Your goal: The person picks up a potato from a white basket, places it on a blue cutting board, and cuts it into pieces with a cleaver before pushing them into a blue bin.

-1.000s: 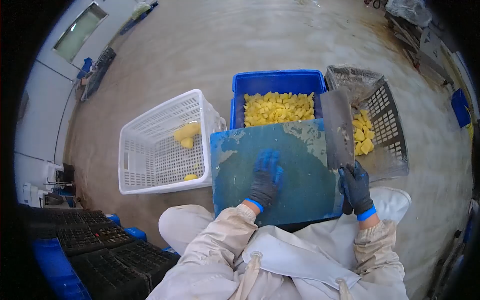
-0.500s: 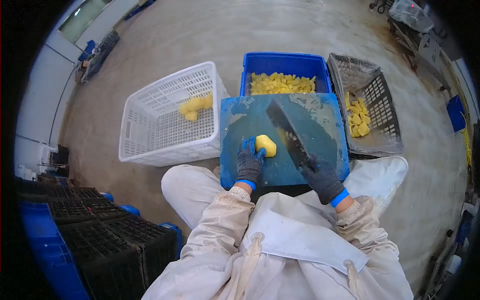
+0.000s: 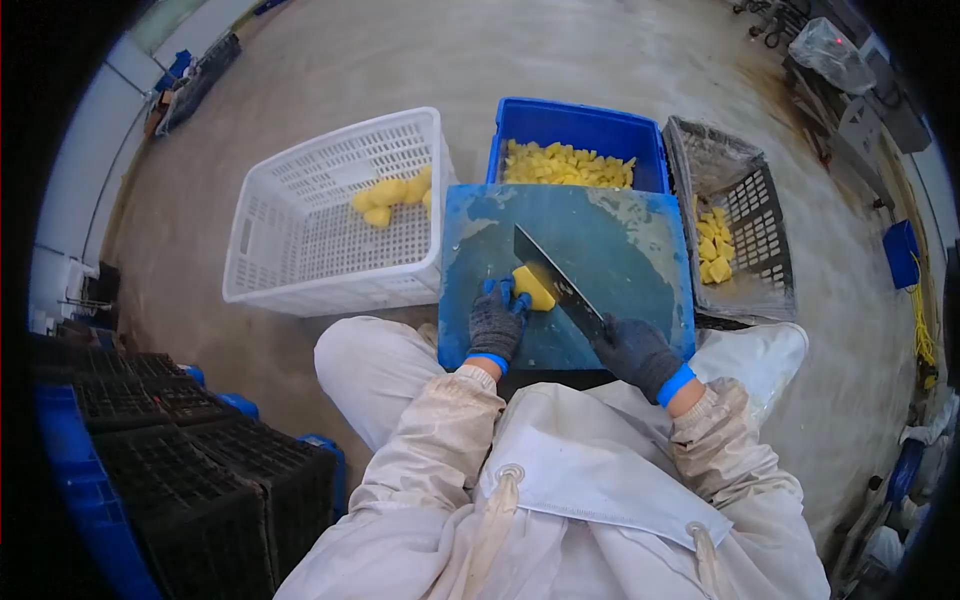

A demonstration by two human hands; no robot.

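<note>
My left hand, in a grey glove with blue fingertips, has its fingers bent against a peeled yellow potato, pinning it to the blue cutting board. A wide dark cleaver is in my right hand, whose gloved fingers wrap its handle. The blade slants away to the upper left, right beside the potato's right side. Scuffed pale patches mark the board's surface.
Behind the board, a blue bin holds yellow chunks. Left stands a white basket with several peeled potatoes; right, a dark plastic-lined crate with cut pieces. Black crates are stacked at lower left.
The cleaver has come down and left from over the board to the potato's right side. The potato now sits turned under my left fingers, which stay in nearly the same place.
</note>
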